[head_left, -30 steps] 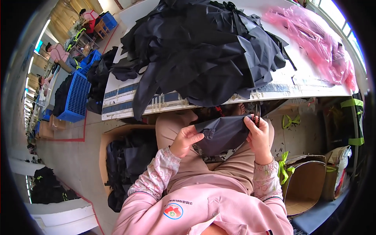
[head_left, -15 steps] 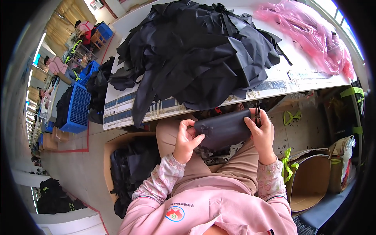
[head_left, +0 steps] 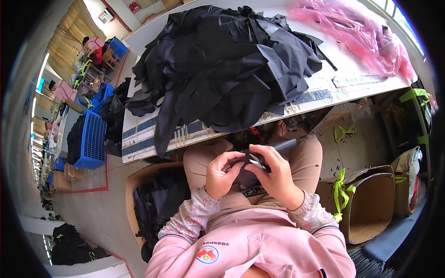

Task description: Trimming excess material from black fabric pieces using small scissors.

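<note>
A dark, smooth piece of black fabric (head_left: pixel 283 145) is held above my lap, its far right end sticking out past my fingers. My left hand (head_left: pixel 221 175) pinches its left part between thumb and fingers. Close against it, my right hand (head_left: pixel 274 175) is closed on small thread snips (head_left: pixel 254 159). Only a bright bit of the snips shows between thumb and forefinger; the rest is hidden by the hand. Whether the blades touch the fabric I cannot make out. A large heap of black fabric pieces (head_left: pixel 222 69) lies on the table in front of me.
The white table (head_left: pixel 333 104) has a taped, worn near edge. A pink plastic bag (head_left: pixel 357 37) lies on its right. Beside my left leg stands a carton of black pieces (head_left: pixel 132 194); an open carton (head_left: pixel 371 204) is at my right. Blue crates (head_left: pixel 94 139) and several people are at far left.
My right hand has moved left from the fabric's right end to beside my left hand, bringing the snips with it. The fabric is now bunched and tilted rather than held out flat.
</note>
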The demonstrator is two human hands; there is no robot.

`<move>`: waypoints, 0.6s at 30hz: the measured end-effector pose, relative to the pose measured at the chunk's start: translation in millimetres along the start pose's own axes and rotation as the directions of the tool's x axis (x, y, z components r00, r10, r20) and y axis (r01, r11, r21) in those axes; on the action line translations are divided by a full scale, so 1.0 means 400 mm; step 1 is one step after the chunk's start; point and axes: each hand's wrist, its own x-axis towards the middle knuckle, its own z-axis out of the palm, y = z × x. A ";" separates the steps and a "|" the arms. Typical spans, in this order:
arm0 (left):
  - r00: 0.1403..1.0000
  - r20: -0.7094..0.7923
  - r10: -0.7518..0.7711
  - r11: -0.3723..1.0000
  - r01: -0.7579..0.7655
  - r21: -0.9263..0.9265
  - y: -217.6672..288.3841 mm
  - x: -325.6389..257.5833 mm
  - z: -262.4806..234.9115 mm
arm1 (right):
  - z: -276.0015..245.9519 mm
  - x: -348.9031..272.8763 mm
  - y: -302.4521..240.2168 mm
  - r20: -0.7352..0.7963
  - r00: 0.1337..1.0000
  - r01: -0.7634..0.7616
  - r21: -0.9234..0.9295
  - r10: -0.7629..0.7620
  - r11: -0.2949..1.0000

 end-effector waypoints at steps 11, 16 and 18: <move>0.970 0.022 0.242 0.951 -0.242 0.193 0.007 0.006 -0.016 | -0.015 0.006 0.036 0.076 0.997 -0.011 0.040 0.008 0.999; 0.956 0.065 0.286 0.954 -0.278 -0.112 0.003 0.019 -0.018 | -0.039 0.015 0.046 0.155 0.988 -0.018 0.161 -0.008 0.987; 0.955 0.267 -0.128 0.782 0.263 -0.565 -0.015 0.011 -0.022 | -0.044 0.017 0.042 0.240 0.970 -0.100 0.201 0.049 0.974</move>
